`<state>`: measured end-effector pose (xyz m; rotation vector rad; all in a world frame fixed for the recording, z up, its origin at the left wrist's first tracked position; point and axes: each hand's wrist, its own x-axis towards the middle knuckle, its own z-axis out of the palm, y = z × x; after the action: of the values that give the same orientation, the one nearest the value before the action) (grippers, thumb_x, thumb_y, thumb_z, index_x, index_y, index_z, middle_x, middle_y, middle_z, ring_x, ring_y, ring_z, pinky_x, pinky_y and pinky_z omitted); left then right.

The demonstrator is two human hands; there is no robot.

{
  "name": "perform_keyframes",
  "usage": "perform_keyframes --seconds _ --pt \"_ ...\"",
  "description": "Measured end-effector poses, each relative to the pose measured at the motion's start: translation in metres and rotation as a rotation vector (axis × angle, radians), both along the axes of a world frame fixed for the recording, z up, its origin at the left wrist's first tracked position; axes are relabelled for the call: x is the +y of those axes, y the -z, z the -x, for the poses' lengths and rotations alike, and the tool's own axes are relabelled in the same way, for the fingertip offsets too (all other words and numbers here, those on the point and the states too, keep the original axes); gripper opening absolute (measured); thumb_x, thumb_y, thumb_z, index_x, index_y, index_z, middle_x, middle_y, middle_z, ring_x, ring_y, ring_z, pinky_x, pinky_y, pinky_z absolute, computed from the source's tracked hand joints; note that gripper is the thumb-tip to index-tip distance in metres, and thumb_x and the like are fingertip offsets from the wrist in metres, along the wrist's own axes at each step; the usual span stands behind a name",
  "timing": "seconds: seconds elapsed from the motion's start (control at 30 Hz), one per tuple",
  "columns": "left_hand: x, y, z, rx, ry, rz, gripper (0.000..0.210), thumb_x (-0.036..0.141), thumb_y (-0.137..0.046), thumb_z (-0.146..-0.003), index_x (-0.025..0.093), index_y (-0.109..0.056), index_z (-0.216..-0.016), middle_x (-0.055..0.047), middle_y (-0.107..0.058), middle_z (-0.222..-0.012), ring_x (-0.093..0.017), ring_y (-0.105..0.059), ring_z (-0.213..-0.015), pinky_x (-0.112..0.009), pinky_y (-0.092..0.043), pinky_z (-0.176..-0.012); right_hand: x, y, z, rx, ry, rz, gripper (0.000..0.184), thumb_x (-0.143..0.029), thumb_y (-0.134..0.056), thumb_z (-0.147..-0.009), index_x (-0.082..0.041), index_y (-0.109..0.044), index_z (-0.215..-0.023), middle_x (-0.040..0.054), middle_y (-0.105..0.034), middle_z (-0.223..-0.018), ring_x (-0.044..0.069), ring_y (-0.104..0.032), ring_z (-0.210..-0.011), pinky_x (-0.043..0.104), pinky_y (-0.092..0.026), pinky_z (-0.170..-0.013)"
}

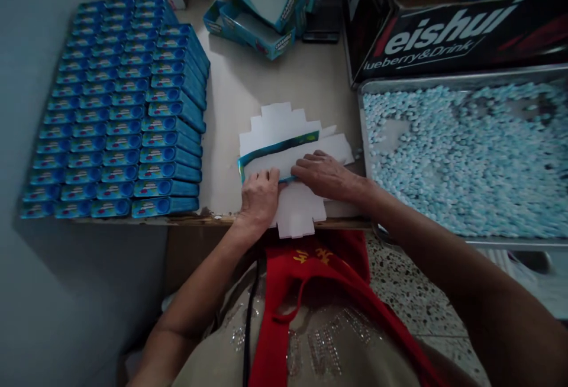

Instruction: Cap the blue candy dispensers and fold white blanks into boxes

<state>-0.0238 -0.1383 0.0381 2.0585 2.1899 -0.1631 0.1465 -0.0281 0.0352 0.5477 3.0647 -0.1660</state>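
A part-folded carton (281,159) — white inside, blue outside, its far wall raised — lies aslant across flat white blanks (278,118).

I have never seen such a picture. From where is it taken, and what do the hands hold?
No machine: a camera on the person's head looks down at their own bare left hand and right hand. Both hold the near side of a partly folded, blue-edged white card carton. Flat white notched sheets lie beneath it on the pale tabletop. Rows of narrow blue boxes stand left; on the right, a shallow metal tray holds tiny pale-blue pieces, with a black cardboard box behind.
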Motion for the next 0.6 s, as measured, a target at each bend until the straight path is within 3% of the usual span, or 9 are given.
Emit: perform_keyframes --seconds 0.1,0.17,0.27,0.33,0.4,0.5,0.6 --pt "-0.014 -0.028 -0.017 -0.133 0.096 0.202 0.038 0.027 -0.067 -0.098 0.019 -0.059 -0.135 -0.014 -0.075 -0.112 -0.028 -0.073 -0.095 -0.035 -0.052 -0.074 0.000 -0.015 -0.010 -0.001 -0.095 -0.030 0.023 -0.007 -0.054 -0.098 -0.023 -0.070 -0.103 0.0056 -0.071 -0.096 0.024 -0.059 -0.092 0.037 -0.035 -0.088" --pt "-0.017 -0.046 -0.019 -0.310 0.168 0.244 0.052 0.031 -0.076 -0.092 0.022 -0.057 -0.140 -0.009 -0.077 -0.110 -0.025 -0.074 -0.092 -0.033 -0.053 -0.075 -0.001 -0.021 -0.015 -0.018 -0.123 -0.018 0.019 -0.009 -0.056 -0.098 -0.022 -0.070 -0.097 0.0055 -0.070 -0.094 0.024 -0.058 -0.093 0.037 -0.037 -0.089" --pt "0.002 -0.056 -0.005 -0.446 0.022 -0.029 0.044 0.040 -0.074 -0.094 0.026 -0.060 -0.134 -0.005 -0.077 -0.105 -0.024 -0.073 -0.098 -0.033 -0.053 -0.083 -0.004 -0.023 -0.021 -0.048 -0.121 0.013 0.020 -0.006 -0.056 -0.095 -0.020 -0.070 -0.094 0.0060 -0.069 -0.093 0.024 -0.057 -0.095 0.036 -0.041 -0.087" --pt "0.030 -0.048 0.009 -0.440 -0.174 -0.227 0.045 0.043 -0.073 -0.094 0.023 -0.059 -0.132 -0.009 -0.075 -0.112 -0.026 -0.070 -0.106 -0.036 -0.053 -0.089 -0.005 -0.019 -0.023 -0.035 -0.089 0.035 0.021 -0.003 -0.055 -0.092 -0.019 -0.069 -0.093 0.0075 -0.068 -0.093 0.025 -0.057 -0.097 0.037 -0.044 -0.087" --pt "0.061 -0.029 0.017 -0.501 -0.284 -0.205 0.055 0.044 -0.080 -0.086 0.019 -0.059 -0.130 -0.012 -0.073 -0.118 -0.027 -0.069 -0.105 -0.037 -0.053 -0.088 -0.005 -0.014 -0.024 0.007 -0.070 0.074 0.020 -0.003 -0.055 -0.089 -0.018 -0.068 -0.088 0.0089 -0.068 -0.092 0.026 -0.057 -0.099 0.039 -0.046 -0.091" --pt "0.092 0.002 0.018 -0.576 -0.303 -0.149 0.039 0.030 -0.076 -0.086 0.022 -0.064 -0.122 -0.009 -0.075 -0.113 -0.026 -0.071 -0.101 -0.037 -0.053 -0.090 -0.004 -0.005 -0.026 0.138 -0.106 0.211 0.019 -0.009 -0.051 -0.091 -0.017 -0.068 -0.090 0.0078 -0.066 -0.090 0.024 -0.060 -0.096 0.045 -0.046 -0.105" --pt "0.095 0.018 0.010 -0.604 -0.308 -0.213 0.029 0.016 -0.066 -0.085 0.024 -0.069 -0.113 -0.006 -0.078 -0.107 -0.024 -0.072 -0.099 -0.037 -0.053 -0.092 -0.006 0.004 -0.028 0.292 -0.028 0.307 0.024 -0.016 -0.044 -0.100 -0.018 -0.067 -0.103 0.0067 -0.067 -0.092 0.022 -0.062 -0.094 0.048 -0.045 -0.110"
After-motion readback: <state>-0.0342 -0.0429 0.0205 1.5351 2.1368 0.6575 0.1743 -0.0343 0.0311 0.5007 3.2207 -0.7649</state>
